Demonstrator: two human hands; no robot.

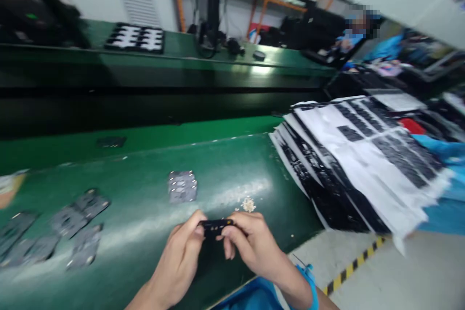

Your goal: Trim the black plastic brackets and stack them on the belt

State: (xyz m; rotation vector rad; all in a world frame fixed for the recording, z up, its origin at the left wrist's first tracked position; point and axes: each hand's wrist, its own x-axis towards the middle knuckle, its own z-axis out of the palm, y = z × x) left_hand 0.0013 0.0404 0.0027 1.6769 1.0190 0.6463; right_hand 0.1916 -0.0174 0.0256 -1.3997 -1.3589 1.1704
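A small dark flat plastic part is held edge-on between my two hands, above the near edge of the green table. My left hand pinches its left end between thumb and fingers. At its right end, my right hand closes thumb and fingertips on it; a blue band circles that wrist. Just beyond my hands lies a little pile of tiny pale pieces. A grey flat part with shiny metal spots rests on the table farther off.
Several similar grey parts are scattered at the left. A tall stack of white sheets and black trays stands on the right. Behind, a raised green shelf carries a black tray of white pieces. A person sits at the far right.
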